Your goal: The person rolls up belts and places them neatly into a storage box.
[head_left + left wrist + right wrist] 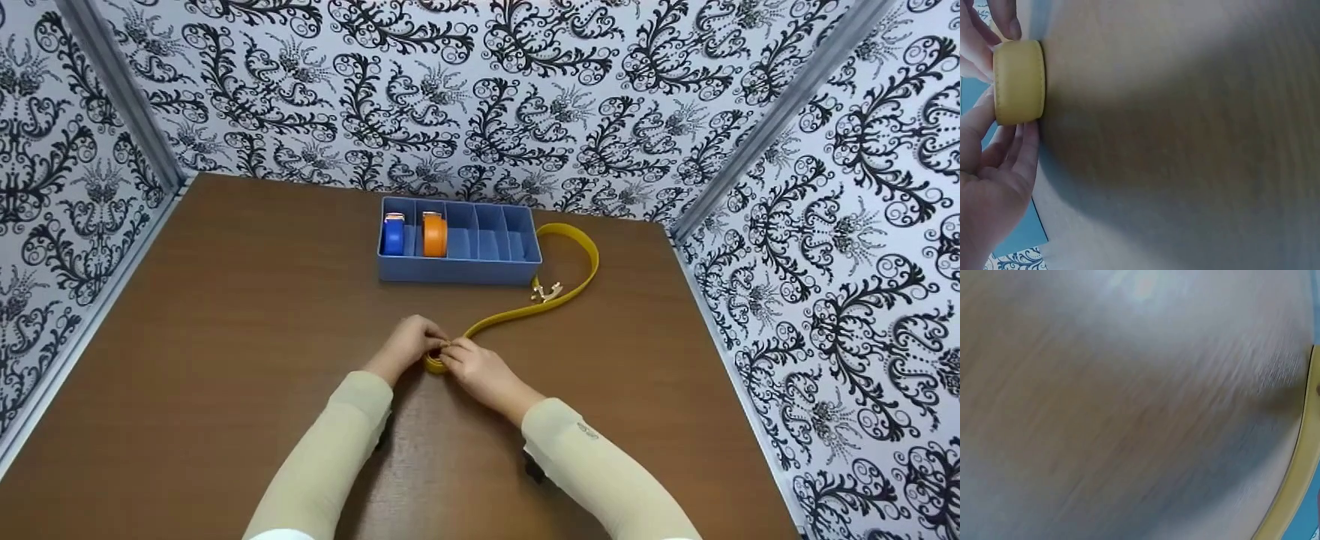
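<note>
A yellow belt (512,315) lies on the table, its near end wound into a small coil (1019,84) standing on edge. My left hand (409,343) grips the coil from the left, thumb and fingers around its side in the left wrist view. From the other side, my right hand (486,373) pinches the same coil with its fingertips. The loose length curves away to the right and loops back beside the box, where its gold-toned buckle (546,292) lies. In the right wrist view only a strip of the yellow strap shows at the right edge.
Behind the hands stands a blue-grey divided box (457,271). A rolled blue belt (394,236) sits in its leftmost compartment, and a rolled orange belt (434,237) in the one beside it. Patterned walls (465,97) border the brown table (247,300) at the back and sides.
</note>
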Action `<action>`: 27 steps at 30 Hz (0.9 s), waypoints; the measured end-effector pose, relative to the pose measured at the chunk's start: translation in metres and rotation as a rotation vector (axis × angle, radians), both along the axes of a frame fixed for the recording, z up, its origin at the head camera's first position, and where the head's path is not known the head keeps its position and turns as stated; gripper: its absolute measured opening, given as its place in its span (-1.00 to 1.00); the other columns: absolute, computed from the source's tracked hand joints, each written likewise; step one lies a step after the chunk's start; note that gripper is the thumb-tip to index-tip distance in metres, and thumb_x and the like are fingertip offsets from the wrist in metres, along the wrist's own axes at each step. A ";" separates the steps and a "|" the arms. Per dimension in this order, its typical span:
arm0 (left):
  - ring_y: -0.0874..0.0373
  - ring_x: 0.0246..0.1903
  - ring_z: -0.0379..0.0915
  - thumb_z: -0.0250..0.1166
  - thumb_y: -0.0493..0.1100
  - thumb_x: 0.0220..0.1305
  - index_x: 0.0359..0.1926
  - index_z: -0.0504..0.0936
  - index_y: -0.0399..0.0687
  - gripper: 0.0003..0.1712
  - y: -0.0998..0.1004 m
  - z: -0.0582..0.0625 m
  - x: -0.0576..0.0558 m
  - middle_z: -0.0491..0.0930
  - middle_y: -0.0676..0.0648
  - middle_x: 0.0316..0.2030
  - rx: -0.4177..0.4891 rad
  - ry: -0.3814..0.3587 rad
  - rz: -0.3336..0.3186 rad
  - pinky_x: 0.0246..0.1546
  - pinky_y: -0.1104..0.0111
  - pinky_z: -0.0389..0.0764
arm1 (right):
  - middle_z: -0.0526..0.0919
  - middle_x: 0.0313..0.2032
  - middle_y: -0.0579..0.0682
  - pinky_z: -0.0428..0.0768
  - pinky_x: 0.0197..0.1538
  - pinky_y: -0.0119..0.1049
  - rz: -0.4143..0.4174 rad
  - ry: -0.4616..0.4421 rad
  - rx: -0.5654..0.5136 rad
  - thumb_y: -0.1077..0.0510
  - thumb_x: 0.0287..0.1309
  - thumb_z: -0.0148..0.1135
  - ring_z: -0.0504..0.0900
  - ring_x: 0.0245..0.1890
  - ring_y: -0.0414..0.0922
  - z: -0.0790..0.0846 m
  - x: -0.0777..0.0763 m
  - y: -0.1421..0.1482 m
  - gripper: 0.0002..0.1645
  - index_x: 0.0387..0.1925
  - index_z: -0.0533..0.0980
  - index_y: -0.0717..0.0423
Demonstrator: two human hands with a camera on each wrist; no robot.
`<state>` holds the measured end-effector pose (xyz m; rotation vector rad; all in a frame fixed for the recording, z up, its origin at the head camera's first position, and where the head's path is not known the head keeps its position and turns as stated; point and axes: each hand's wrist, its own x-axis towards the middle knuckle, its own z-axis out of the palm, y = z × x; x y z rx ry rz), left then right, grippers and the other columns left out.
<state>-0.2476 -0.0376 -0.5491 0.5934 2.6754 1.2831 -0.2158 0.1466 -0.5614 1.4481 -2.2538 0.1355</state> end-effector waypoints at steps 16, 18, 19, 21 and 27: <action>-0.08 -0.32 0.60 0.45 -0.31 0.09 -0.30 0.70 -0.35 -0.83 -0.005 -0.013 0.018 0.69 -0.19 -0.36 0.122 -0.026 0.328 -0.26 0.16 0.60 | 0.53 -0.62 -0.13 0.47 -0.15 -0.41 -0.508 0.284 0.072 0.29 -0.05 0.22 0.50 -0.51 -0.17 -0.022 0.008 -0.058 -0.84 -0.60 0.61 0.00; -0.09 -0.31 0.61 0.42 -0.35 0.10 -0.28 0.69 -0.40 -0.83 -0.004 -0.014 0.020 0.69 -0.23 -0.34 0.185 -0.084 0.351 -0.25 0.17 0.61 | 0.53 -0.65 -0.14 0.51 -0.22 -0.43 -0.577 0.254 0.103 0.27 0.00 0.20 0.52 -0.52 -0.18 -0.028 0.006 -0.065 -0.79 -0.63 0.61 -0.02; -0.11 -0.29 0.60 0.41 -0.38 0.10 -0.27 0.68 -0.43 -0.82 -0.004 -0.014 0.021 0.68 -0.25 -0.33 0.219 -0.113 0.362 -0.24 0.17 0.61 | 0.53 -0.66 -0.14 0.53 -0.28 -0.43 -0.607 0.236 0.109 0.27 0.00 0.21 0.53 -0.52 -0.18 -0.029 0.007 -0.069 -0.79 -0.65 0.61 -0.03; -0.16 -0.25 0.60 0.38 -0.43 0.09 -0.25 0.67 -0.48 -0.82 -0.002 -0.013 0.022 0.67 -0.30 -0.30 0.272 -0.149 0.376 -0.19 0.15 0.61 | 0.54 -0.64 -0.14 0.55 -0.49 -0.43 -0.673 0.178 0.106 0.26 0.02 0.21 0.53 -0.44 -0.17 -0.028 0.009 -0.076 -0.77 -0.66 0.62 -0.03; -0.19 -0.22 0.60 0.33 -0.47 0.09 -0.25 0.67 -0.50 -0.83 -0.001 -0.007 0.022 0.67 -0.32 -0.31 0.288 -0.159 0.398 -0.18 0.14 0.62 | 0.54 -0.61 -0.14 0.54 -0.27 -0.40 -0.636 0.175 0.163 0.30 0.09 0.14 0.52 -0.39 -0.15 -0.050 -0.006 -0.069 -0.70 -0.64 0.60 -0.08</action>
